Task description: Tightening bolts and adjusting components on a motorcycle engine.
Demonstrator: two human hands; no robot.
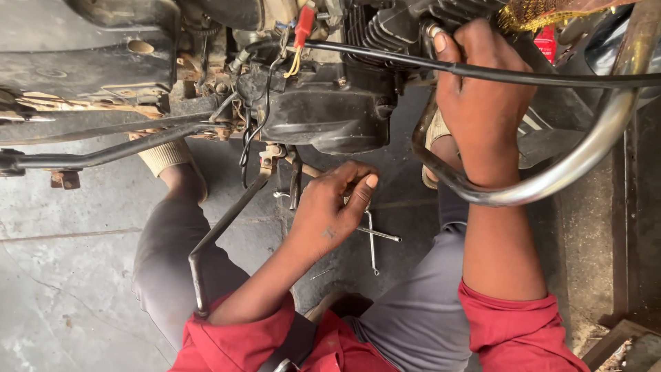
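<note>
1. grey cracked concrete floor (pixel 62 275) lies under a black greasy motorcycle engine (pixel 323 110).
2. left hand (pixel 330 207) sits curled below the engine, fingers pinched on a thin silver metal tool (pixel 375 238).
3. right hand (pixel 482 89) is clamped on the black rubber cable (pixel 551 76) beside the curved chrome steel guard bar (pixel 585 158).

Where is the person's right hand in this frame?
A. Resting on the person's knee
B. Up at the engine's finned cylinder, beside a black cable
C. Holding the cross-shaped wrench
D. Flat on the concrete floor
B: the right hand is raised against the engine's finned cylinder, with the black cable running across it.
</note>
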